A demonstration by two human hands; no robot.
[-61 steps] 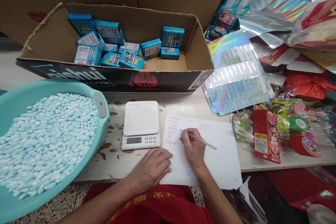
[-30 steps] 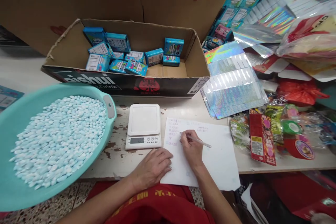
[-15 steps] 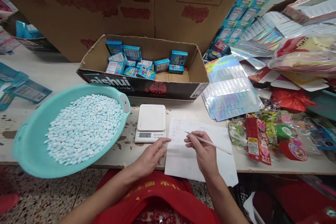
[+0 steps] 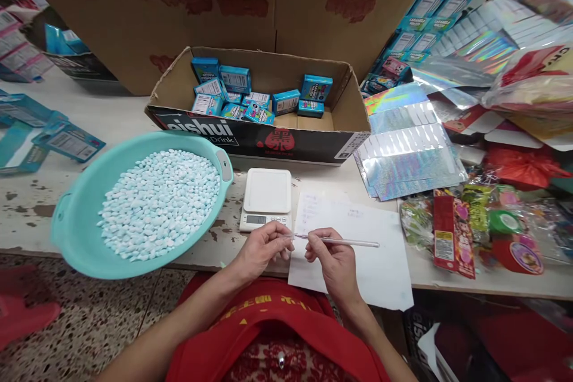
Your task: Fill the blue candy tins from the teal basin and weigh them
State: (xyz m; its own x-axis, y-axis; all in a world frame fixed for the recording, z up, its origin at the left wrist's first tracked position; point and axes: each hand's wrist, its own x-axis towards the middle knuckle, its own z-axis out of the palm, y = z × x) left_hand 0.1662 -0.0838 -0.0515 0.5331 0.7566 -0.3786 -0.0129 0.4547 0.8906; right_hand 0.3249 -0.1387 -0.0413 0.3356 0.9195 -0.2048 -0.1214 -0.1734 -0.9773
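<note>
I see right hand (image 4: 333, 256) gripping clear pen (image 4: 353, 243), pen flat sideways, tip toward left hand (image 4: 265, 248); left hand pinches small clear cap (image 4: 289, 236) right by pen tip, can't tell if they touch; paper (image 4: 371, 268) under right hand; white scale (image 4: 267, 191) just past left hand; blue-green tub (image 4: 85, 239) of pale lumps (image 4: 156, 206) left of left hand; long box (image 4: 206, 132) farther past both hands.

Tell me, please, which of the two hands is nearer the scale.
The left hand, close by the scale; the right hand is farther off, over the paper.
</note>
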